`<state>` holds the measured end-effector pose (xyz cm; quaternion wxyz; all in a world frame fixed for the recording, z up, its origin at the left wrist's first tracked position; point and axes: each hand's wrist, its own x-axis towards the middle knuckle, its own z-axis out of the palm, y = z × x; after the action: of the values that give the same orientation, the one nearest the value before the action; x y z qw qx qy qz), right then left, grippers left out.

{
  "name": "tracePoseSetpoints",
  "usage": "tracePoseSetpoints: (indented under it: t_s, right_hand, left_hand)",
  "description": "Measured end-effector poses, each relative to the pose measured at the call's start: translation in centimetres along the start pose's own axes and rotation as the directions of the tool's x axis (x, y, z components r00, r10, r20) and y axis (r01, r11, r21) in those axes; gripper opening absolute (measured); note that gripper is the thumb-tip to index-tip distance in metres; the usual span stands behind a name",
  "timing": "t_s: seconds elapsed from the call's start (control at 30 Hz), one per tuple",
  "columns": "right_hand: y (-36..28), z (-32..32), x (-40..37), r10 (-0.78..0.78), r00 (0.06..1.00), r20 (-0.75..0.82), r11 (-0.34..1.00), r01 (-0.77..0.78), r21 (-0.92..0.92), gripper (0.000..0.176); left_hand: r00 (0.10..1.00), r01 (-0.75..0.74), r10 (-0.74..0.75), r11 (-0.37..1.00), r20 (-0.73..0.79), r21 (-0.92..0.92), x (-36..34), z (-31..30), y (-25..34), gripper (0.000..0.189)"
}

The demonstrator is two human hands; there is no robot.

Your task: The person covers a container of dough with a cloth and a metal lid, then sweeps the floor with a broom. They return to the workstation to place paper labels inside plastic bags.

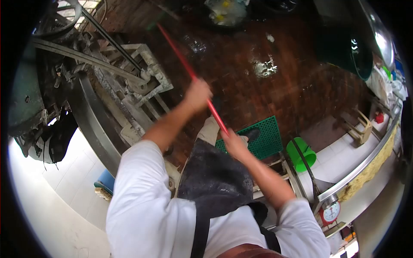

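A long red pole [178, 52] runs from the middle of the head view up to the upper left, as on a broom or floor squeegee. My left hand [198, 94] is closed around it partway along, slightly blurred. Lower down, my right hand [235, 144] is wrapped around the pole's near end. The far end reaches the wet floor beside the machine, where a blurred greenish part shows; its exact shape cannot be made out.
Brown wet floor tiles [241, 81] shine ahead. To the left stands a dirty metal machine frame [159, 77]. A green perforated mat [269, 137] lies underfoot, near a bright green bucket [294, 155]. Further right are a small wooden stool [363, 129] and a dial scale [331, 212].
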<state>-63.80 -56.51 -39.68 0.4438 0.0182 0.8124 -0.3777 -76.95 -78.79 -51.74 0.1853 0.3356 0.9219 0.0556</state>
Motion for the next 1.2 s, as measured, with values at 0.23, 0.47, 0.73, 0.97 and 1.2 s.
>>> tracePoseSetpoints:
  t_s: [0.23,0.47,0.73,0.97,1.2]
  right_hand:
    - [-1.7,-5.3,3.4,-0.243,0.963,-0.115,0.956,0.218,-0.194,0.037]
    - [17.2,-8.1,-40.2,0.612,0.784,-0.102,0.774,-0.62,-0.128,0.032]
    - [23.0,-6.0,-51.4,0.663,0.747,0.035,0.726,-0.654,0.213,0.037]
    - [24.1,-13.3,-30.2,0.451,0.886,-0.108,0.86,-0.398,0.32,0.038]
    - [28.4,-16.5,-61.8,0.762,0.616,-0.202,0.641,-0.673,0.368,0.03]
  left_hand:
    - [0.981,0.192,-0.188,0.977,-0.048,0.091,4.0,-1.2,-3.3,0.023]
    - [0.907,-0.336,0.414,0.823,0.08,-0.458,-2.0,-2.6,41.4,0.014]
    - [0.763,-0.554,0.62,0.773,0.183,-0.309,1.8,-1.2,55.9,0.01]
    - [0.87,-0.456,0.456,0.889,-0.189,0.046,17.6,-0.1,38.4,0.023]
    - [0.715,-0.491,0.656,0.717,0.241,-0.495,8.5,-6.2,69.1,0.032]
